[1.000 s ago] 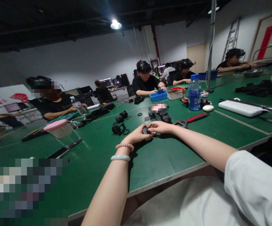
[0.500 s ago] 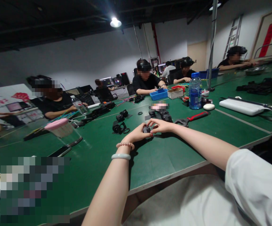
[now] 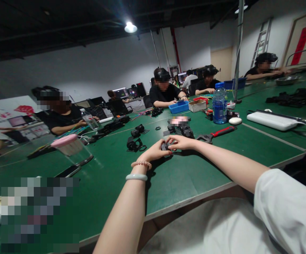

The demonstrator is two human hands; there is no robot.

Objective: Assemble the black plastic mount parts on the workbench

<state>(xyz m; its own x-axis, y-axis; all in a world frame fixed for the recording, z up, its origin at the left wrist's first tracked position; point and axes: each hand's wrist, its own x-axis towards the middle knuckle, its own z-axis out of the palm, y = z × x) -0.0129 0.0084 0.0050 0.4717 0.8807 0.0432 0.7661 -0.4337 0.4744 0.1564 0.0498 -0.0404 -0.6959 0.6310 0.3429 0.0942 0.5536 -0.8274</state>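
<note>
My left hand [image 3: 155, 150] and my right hand [image 3: 179, 143] meet over the green table [image 3: 184, 180]. Between them is a small dark part [image 3: 165, 146], gripped by the fingers of both hands. Its details are too small to tell. Just beyond my right hand lie black parts [image 3: 187, 131]. Left of my hands are a black ring-shaped part [image 3: 134, 144] and another black part [image 3: 137, 131]. A thin black ring [image 3: 157, 128] lies farther back. The wrench with a red handle [image 3: 223, 132] rests to the right of my right hand.
A blue-capped bottle [image 3: 220, 106], a white round object [image 3: 235, 121] and a white power bank [image 3: 273, 120] stand or lie on the right. Farther back are a blue tray [image 3: 178, 106] and seated people. A pink-lidded container [image 3: 67, 144] and a phone [image 3: 68, 171] are left.
Both hands keep nearly the same place around the dark part, with only slight finger movement. The view has shifted very slightly.
</note>
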